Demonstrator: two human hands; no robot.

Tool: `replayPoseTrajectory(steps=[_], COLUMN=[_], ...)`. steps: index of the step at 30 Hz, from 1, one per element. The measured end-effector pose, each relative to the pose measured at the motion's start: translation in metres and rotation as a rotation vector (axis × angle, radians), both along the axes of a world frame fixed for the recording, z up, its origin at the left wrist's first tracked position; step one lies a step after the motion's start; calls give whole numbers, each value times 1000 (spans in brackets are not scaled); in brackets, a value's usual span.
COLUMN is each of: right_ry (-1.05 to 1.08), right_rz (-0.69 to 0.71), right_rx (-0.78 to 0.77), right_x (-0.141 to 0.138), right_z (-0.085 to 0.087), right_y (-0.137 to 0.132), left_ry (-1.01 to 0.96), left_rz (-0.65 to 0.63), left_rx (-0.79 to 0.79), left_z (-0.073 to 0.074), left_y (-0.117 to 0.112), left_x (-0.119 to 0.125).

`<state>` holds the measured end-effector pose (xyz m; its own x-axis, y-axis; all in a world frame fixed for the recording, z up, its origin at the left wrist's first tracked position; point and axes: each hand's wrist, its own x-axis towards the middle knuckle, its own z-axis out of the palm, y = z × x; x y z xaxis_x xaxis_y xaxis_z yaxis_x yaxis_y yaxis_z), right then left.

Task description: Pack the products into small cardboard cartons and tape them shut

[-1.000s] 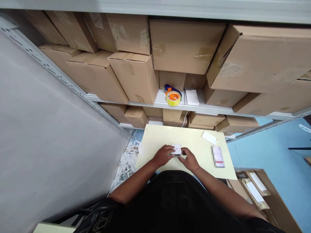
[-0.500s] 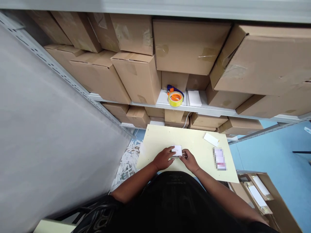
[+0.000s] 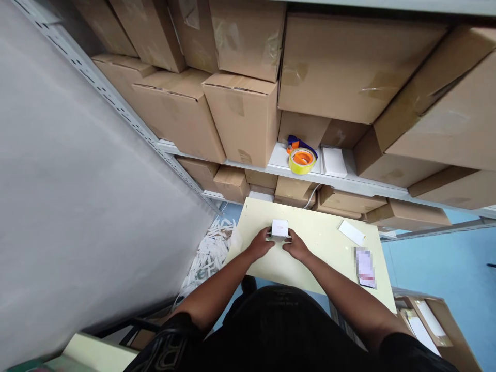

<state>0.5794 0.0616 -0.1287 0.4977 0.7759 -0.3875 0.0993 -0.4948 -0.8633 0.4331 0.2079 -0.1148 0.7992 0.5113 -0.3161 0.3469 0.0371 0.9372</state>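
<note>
Between my two hands is a small white box (image 3: 279,228) with faint reddish print on its top, over the pale yellow table (image 3: 310,258). My left hand (image 3: 261,245) grips its left side, fingers curled behind the edge and thumb in front. On the opposite side, my right hand (image 3: 297,245) holds it the same way. The fingertips behind the box are partly hidden. To the right lie a flat white box (image 3: 352,232) and a phone-like slab (image 3: 365,267) that is pixelated.
A shelf holds several cardboard boxes (image 3: 240,121), a tape dispenser (image 3: 302,157) with yellow tape and a white stack (image 3: 334,161). White paper strips (image 3: 211,248) heap on the floor at left. An open carton (image 3: 437,323) stands at lower right.
The view has shifted and turned, so the shelf appears farther right. The white box now sits squarely between both hands, farther from my body, and my left fingers have moved off its top to its side.
</note>
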Motion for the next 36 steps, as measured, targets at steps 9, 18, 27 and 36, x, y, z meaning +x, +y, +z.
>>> replayPoseTrajectory(steps=[9, 18, 27, 36], right_ry=[13, -11, -292, -1216], right_rz=[-6, -66, -215, -311], right_rx=[-22, -56, 18, -10], right_x=[12, 12, 7, 156], right_z=[-7, -6, 57, 248], right_y=[120, 126, 56, 116], left_ry=[14, 59, 141, 234], left_rz=[52, 86, 74, -79], left_rx=[78, 133, 192, 249], left_z=[13, 0, 4, 10], left_y=[108, 118, 76, 35], left_x=[24, 19, -47, -119])
